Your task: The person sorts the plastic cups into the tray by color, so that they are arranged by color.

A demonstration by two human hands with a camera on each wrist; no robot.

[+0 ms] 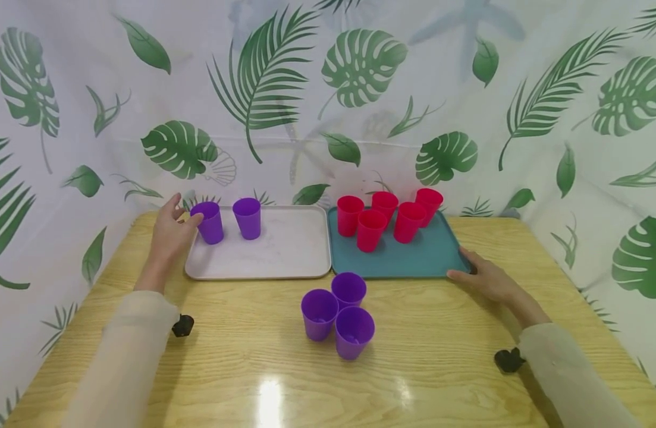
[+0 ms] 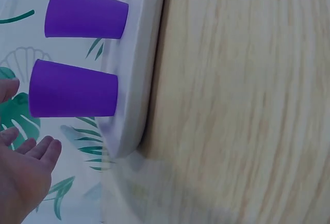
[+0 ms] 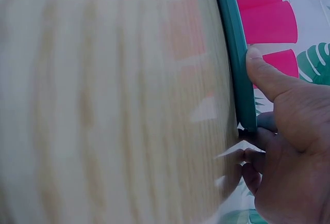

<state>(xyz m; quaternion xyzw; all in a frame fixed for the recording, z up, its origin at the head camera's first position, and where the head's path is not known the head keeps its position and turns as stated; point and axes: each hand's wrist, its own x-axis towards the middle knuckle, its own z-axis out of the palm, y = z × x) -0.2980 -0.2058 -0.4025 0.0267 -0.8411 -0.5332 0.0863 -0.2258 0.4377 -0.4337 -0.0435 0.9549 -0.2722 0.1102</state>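
Observation:
My left hand is beside the left purple cup, fingers spread and relaxed, with a gap to the cup in the left wrist view. That cup stands upright on the white tray, next to another purple cup. At the near right corner of the teal tray, my right hand grips the edge, thumb along the front rim and fingers round the corner. Several red cups stand upright on the teal tray. Three purple cups cluster on the table in front of the trays.
The two trays lie side by side on the wooden table, near its back edge. Leaf-patterned cloth hangs behind the table and along both sides. A black wrist device shows under the left sleeve, another by the right sleeve.

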